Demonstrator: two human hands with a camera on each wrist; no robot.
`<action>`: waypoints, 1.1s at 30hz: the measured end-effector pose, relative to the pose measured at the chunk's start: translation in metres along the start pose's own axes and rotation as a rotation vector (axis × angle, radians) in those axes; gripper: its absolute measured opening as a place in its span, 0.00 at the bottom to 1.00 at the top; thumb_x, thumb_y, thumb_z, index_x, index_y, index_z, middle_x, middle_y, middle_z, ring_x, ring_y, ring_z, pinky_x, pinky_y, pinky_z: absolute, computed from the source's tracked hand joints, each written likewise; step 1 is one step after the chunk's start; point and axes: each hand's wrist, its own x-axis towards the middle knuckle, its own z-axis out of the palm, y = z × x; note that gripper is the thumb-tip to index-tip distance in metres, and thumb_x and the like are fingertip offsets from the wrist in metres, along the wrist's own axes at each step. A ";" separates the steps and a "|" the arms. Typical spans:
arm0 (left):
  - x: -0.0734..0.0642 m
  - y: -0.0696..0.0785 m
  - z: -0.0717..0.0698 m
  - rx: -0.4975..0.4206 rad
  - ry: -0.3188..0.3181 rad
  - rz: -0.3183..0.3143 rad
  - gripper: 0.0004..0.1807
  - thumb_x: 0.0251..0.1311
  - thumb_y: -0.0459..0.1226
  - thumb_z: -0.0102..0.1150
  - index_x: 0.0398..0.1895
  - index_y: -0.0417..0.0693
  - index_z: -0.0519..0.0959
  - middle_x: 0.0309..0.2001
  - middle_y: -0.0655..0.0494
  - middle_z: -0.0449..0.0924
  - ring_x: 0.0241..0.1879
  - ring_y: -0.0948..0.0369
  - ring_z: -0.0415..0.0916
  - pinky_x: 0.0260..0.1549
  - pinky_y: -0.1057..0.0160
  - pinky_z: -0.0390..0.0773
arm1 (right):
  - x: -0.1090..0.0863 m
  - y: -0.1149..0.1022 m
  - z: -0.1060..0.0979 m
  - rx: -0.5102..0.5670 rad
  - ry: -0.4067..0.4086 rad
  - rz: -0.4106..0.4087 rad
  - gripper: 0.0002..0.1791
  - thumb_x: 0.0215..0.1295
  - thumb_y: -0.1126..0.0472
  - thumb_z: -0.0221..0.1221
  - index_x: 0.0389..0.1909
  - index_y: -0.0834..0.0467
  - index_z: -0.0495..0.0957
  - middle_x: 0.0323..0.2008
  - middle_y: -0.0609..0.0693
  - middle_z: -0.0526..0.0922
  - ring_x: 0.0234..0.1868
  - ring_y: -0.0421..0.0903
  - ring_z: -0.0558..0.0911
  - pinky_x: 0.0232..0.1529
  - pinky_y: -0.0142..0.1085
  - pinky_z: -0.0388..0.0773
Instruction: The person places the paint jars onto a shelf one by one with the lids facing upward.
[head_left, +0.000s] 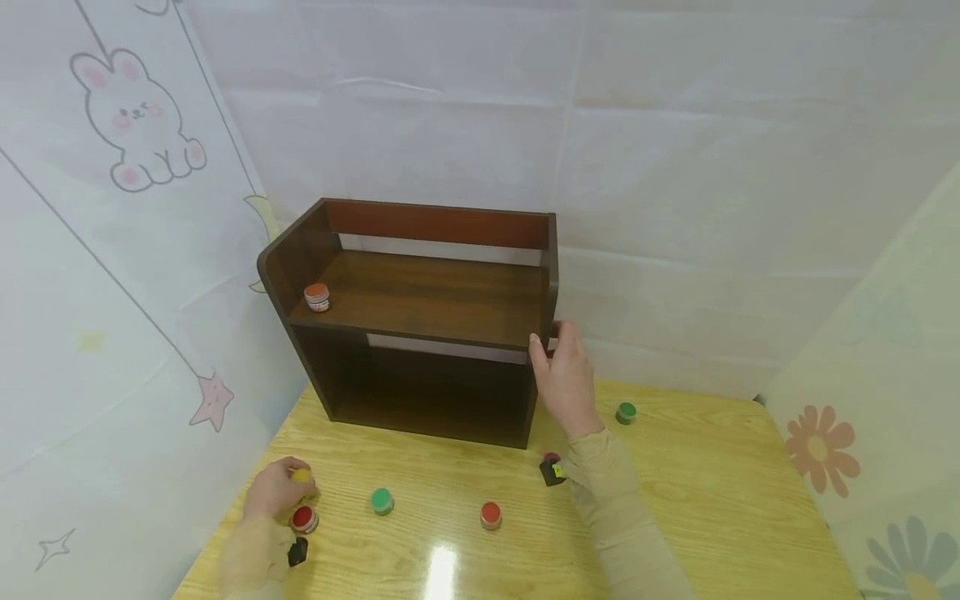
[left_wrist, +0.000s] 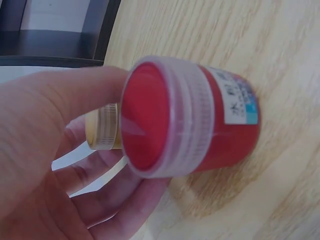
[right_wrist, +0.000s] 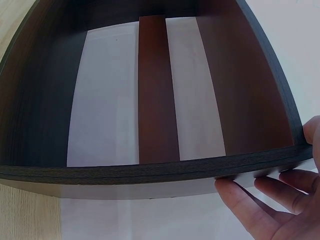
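On the left of the table, my left hand (head_left: pixel 276 487) pinches a small yellow paint jar (head_left: pixel 301 475) between thumb and fingers. Just in front of it, a dark red paint jar (head_left: pixel 304 519) stands on the table; it looms large in the left wrist view, partly covering the yellow jar (left_wrist: pixel 104 127). My right hand (head_left: pixel 567 379) grips the right side panel of a dark brown two-tier shelf (head_left: pixel 442 292). In the right wrist view, its fingertips (right_wrist: pixel 227 187) press on the panel's outer face, with the thumb at the corner.
An orange paint jar (head_left: pixel 317 297) sits at the left of the upper tier. Across the wooden table (head_left: pixel 712 500) stand a light green jar (head_left: pixel 382 501), an orange-red jar (head_left: pixel 491 515) and a dark green jar (head_left: pixel 626 412). A magenta jar (head_left: pixel 552 457) shows beside the right wrist. White printed cloth surrounds the table.
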 end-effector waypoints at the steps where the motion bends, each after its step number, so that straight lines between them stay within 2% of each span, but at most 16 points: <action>1: 0.000 0.000 0.001 -0.001 0.004 0.003 0.22 0.49 0.36 0.72 0.47 0.35 0.82 0.38 0.41 0.83 0.31 0.52 0.78 0.29 0.53 0.78 | 0.000 0.000 0.000 -0.001 0.001 -0.001 0.24 0.77 0.50 0.53 0.57 0.66 0.67 0.48 0.62 0.75 0.34 0.58 0.79 0.36 0.52 0.81; 7: -0.001 -0.003 0.005 -0.022 0.014 0.000 0.16 0.51 0.32 0.68 0.44 0.35 0.81 0.32 0.48 0.81 0.28 0.54 0.75 0.25 0.57 0.75 | -0.001 0.000 0.000 0.003 0.008 -0.004 0.23 0.77 0.50 0.54 0.57 0.66 0.67 0.47 0.62 0.76 0.34 0.59 0.80 0.35 0.52 0.81; 25: 0.003 -0.002 0.008 -0.094 0.005 -0.059 0.16 0.53 0.30 0.64 0.44 0.29 0.80 0.33 0.45 0.80 0.30 0.52 0.76 0.27 0.57 0.78 | 0.001 0.001 0.001 -0.006 0.030 -0.025 0.23 0.77 0.51 0.54 0.57 0.67 0.68 0.46 0.62 0.76 0.33 0.59 0.81 0.34 0.52 0.81; 30: 0.004 0.001 0.004 -0.096 0.018 -0.032 0.17 0.56 0.30 0.62 0.48 0.26 0.78 0.35 0.43 0.80 0.30 0.52 0.76 0.28 0.57 0.78 | 0.001 0.000 0.002 -0.007 0.026 -0.026 0.23 0.77 0.51 0.54 0.57 0.67 0.67 0.46 0.62 0.77 0.33 0.58 0.81 0.34 0.52 0.81; 33: 0.006 0.006 -0.001 -0.088 0.063 0.015 0.19 0.58 0.30 0.61 0.51 0.26 0.77 0.36 0.41 0.79 0.29 0.53 0.75 0.26 0.58 0.77 | 0.001 -0.001 0.002 -0.004 0.026 -0.016 0.22 0.77 0.51 0.54 0.57 0.66 0.68 0.45 0.61 0.77 0.34 0.58 0.81 0.34 0.51 0.82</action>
